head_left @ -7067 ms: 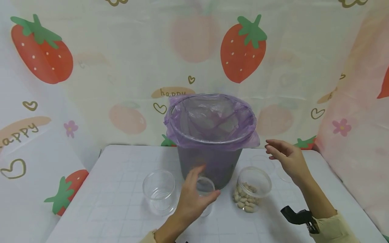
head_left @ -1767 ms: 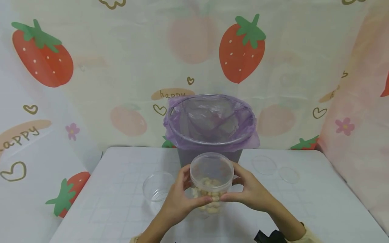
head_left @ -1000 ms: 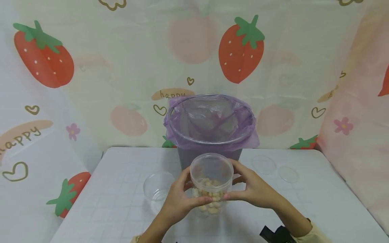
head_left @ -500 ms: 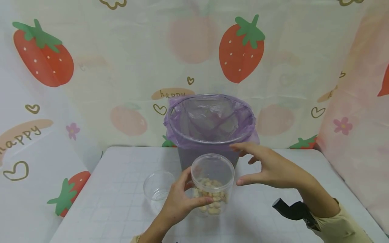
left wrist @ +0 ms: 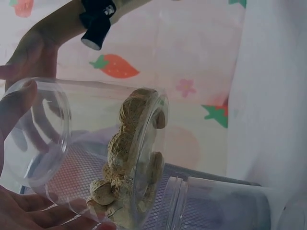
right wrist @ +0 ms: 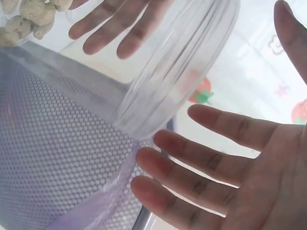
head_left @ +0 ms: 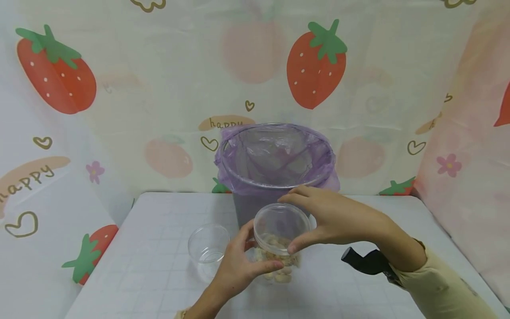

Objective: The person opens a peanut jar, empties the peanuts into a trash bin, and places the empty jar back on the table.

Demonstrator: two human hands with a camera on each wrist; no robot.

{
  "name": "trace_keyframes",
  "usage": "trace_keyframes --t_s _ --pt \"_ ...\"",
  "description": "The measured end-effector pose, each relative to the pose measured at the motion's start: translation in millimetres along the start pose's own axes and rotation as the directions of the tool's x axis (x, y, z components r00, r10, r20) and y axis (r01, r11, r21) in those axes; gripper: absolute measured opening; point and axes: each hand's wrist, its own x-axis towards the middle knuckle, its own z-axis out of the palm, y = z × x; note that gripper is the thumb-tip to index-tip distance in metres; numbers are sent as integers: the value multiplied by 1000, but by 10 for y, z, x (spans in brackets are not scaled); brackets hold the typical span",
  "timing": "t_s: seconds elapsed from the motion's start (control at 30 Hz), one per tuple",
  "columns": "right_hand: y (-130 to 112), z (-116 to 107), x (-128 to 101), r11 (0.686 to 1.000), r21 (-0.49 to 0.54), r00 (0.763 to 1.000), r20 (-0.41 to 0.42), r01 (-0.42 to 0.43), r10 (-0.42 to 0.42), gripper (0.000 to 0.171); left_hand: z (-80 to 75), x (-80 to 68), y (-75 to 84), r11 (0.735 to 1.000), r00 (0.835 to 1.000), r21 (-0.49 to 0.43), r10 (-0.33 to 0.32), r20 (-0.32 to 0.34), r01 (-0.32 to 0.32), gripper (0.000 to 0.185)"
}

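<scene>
In the head view, your left grip (head_left: 241, 261) holds the jar (head_left: 280, 221); your right grip (head_left: 330, 215) spreads wide across its top, with the bin (head_left: 245, 206) beyond. Left wrist: peanuts (left wrist: 127, 148) near your left fingers. Right wrist: your right fingers part beside its rim.

Jar (head_left: 276, 241) smooth, glossy plastic; peanuts (left wrist: 121, 151) rough, matt; liner (head_left: 275, 155) shiny plastic.

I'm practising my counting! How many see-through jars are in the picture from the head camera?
2. The peanut jar is in the left hand; the empty jar stands on the table, further left. Others might be hidden behind the peanut jar.
</scene>
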Motion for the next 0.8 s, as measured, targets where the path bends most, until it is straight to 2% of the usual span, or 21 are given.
trace_keyframes --t_s 0.17,0.33,0.67,0.8 --pt "-71 46 75 997 -61 999 21 36 -34 84 22 -12 23 1000 1000 -6 -18 3 18 87" --pt "-99 92 121 994 -103 999 38 24 -20 83 35 -26 39 999 999 -1 -39 -9 39 88" --pt "-86 133 169 997 -83 992 125 0 11 83 78 -31 43 999 999 23 -34 -23 35 83" --pt "-90 136 177 995 -95 991 131 -1 14 82 92 -22 47 999 999 40 -33 -35 34 83"
